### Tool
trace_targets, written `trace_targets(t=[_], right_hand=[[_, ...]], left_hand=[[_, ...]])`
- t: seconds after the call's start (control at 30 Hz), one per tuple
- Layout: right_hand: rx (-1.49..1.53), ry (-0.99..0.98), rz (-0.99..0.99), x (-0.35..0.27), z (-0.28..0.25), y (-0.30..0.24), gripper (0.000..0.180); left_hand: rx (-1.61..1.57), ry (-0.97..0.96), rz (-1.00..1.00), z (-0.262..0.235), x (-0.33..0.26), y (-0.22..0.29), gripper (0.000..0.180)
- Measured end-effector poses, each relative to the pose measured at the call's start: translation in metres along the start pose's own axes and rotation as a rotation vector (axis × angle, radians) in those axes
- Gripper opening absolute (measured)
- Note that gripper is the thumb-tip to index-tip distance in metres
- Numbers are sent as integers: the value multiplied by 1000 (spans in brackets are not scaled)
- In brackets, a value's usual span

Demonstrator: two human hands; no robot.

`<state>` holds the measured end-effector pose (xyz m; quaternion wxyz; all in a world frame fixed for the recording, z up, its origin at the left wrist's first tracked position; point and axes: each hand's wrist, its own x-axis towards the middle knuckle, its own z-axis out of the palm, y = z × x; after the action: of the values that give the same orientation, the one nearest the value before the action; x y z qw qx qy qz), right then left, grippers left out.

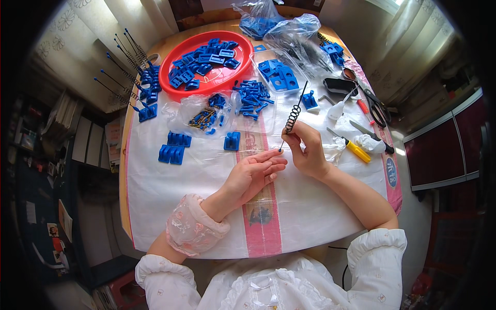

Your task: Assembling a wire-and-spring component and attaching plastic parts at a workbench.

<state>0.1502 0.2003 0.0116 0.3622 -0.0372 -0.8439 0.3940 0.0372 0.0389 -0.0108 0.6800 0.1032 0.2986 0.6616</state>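
Observation:
My right hand [309, 152] pinches a thin black rod with a coiled spring [293, 117] around its middle, held upright over the table. The rod's lower end carries a small blue tip [280, 150], which touches the fingertips of my left hand [249, 178]. That left hand lies palm up with its fingers stretched out, gripping nothing. Ahead of it stands a single blue plastic base [232, 141]. More blue bases [172, 153] sit in a small group to the left. Another blue base [309, 100] stands beyond my right hand.
A red basin [166, 85] holds many blue parts. Blue pins [252, 96] lie beside a plastic bag of small screws [203, 119]. Finished-looking spring pieces [147, 112] stand at left. A yellow-handled screwdriver [357, 151], knife [368, 132] and scissors [380, 111] lie at right.

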Motion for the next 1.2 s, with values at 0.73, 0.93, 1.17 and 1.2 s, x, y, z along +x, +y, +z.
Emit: trace_targets(t=[0.73, 0.93, 1.17, 1.2], right_hand=[[18, -3, 3, 0, 0, 1, 11], [22, 1, 8, 0, 1, 0, 10], [17, 8, 14, -1, 1, 1, 9], [14, 7, 12, 0, 1, 1, 9]], left_hand=[[14, 11, -2, 2, -1, 0, 48], [19, 14, -2, 2, -1, 1, 49], [15, 6, -1, 1, -1, 1, 49], [16, 6, -1, 1, -1, 1, 49]])
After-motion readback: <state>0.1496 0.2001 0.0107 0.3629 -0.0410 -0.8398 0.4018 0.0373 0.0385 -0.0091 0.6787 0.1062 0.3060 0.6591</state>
